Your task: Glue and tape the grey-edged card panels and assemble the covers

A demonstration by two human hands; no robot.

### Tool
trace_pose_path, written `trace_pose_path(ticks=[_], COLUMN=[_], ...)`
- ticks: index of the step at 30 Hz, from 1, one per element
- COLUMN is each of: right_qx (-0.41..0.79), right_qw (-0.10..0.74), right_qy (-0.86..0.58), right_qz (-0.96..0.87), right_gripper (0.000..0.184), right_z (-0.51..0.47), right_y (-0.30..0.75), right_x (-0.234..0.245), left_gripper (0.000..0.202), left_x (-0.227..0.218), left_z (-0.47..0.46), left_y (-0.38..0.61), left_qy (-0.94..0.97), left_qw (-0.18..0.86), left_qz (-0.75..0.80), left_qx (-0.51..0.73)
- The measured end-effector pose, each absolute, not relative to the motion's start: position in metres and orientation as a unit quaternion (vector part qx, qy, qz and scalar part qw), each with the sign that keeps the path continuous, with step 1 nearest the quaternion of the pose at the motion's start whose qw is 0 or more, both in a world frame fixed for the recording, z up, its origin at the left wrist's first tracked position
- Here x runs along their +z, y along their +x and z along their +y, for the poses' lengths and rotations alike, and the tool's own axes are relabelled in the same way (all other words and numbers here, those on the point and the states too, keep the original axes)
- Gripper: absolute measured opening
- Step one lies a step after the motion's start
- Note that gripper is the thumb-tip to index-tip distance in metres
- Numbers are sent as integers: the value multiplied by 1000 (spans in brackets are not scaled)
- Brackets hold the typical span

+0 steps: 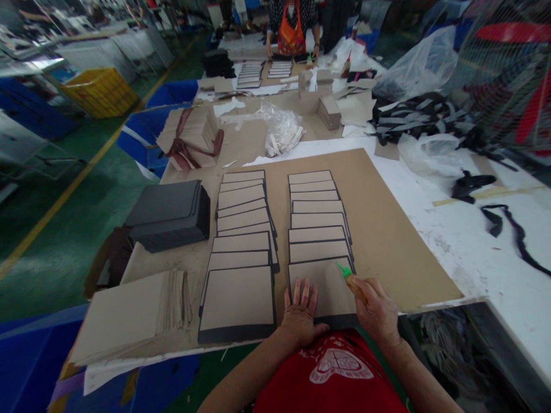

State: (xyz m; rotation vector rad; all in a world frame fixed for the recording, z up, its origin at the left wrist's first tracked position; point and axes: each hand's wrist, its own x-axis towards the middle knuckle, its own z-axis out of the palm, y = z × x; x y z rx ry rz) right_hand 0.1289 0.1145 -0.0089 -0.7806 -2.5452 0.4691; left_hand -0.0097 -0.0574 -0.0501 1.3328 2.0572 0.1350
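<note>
My left hand (300, 312) lies flat, fingers stretched out, on the nearest card (327, 287) of the right-hand row of black-edged brown cards (317, 221). My right hand (376, 310) is closed round a small glue bottle with a green nozzle (345, 272), its tip touching that card's right edge. A second row of the same cards (241, 229) runs alongside on the left. Both rows lie overlapped on a large brown board (387, 229).
A pile of dark grey sheets (170, 213) and a stack of plain brown cards (129, 312) sit to the left. Black strips (413, 117) and plastic bags (282, 129) lie farther back. Another person (291, 28) works at the table's far end. A yellow crate (100, 90) stands on the floor.
</note>
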Motion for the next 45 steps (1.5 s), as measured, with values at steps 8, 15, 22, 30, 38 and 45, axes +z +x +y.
trace_pose_path(ticks=[8, 15, 22, 30, 38, 45], right_qx=[322, 332, 299, 276, 267, 168], right_qw=[216, 210, 209, 219, 200, 234], right_qy=[-155, -148, -185, -250, -262, -334], right_qz=[-909, -908, -912, -902, -906, -897], right_gripper=[27, 26, 29, 29, 31, 24], right_z=[65, 58, 66, 74, 77, 112], right_y=[77, 64, 77, 89, 97, 127], right_x=[-12, -21, -22, -16, -22, -24], left_gripper=[92, 87, 90, 98, 96, 100], left_x=[-50, -54, -49, -45, -48, -50], left_z=[-54, -53, -57, -55, -56, -57], left_y=[-9, -7, -9, -9, -10, -11], left_qy=[514, 513, 515, 515, 512, 519], left_qw=[353, 351, 343, 335, 337, 323], left_qz=[781, 784, 784, 789, 789, 791], left_qx=[28, 23, 52, 12, 31, 25])
